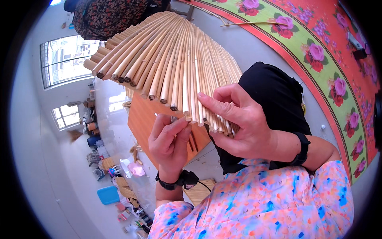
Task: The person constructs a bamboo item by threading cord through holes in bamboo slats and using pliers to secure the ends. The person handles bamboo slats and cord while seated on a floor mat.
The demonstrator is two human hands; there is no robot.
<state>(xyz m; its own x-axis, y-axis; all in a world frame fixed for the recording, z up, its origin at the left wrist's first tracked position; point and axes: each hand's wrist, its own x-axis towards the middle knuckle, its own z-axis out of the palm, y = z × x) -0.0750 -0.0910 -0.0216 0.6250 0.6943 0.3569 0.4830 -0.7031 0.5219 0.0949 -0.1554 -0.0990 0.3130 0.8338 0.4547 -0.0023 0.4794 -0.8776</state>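
A large piece made of many pale cane sticks [175, 51] set side by side fills the upper middle. Its sticks fan out toward me, and their cut ends show along the near edge. My right hand [242, 117] grips that edge, with the forefinger lying along the sticks and the thumb underneath. My left hand [169, 141] is closed in a pinch at the stick ends, just left of the right hand. A grey coiled band shows at its fingers; whatever the fingertips pinch is too small to make out.
Below the canes lies an orange-brown board [145, 123]. A flowered red and green cloth [314, 51] covers the floor at right. Along the left wall are household items and a blue tray [108, 195]. A dark patterned bag [107, 18] stands beyond the canes.
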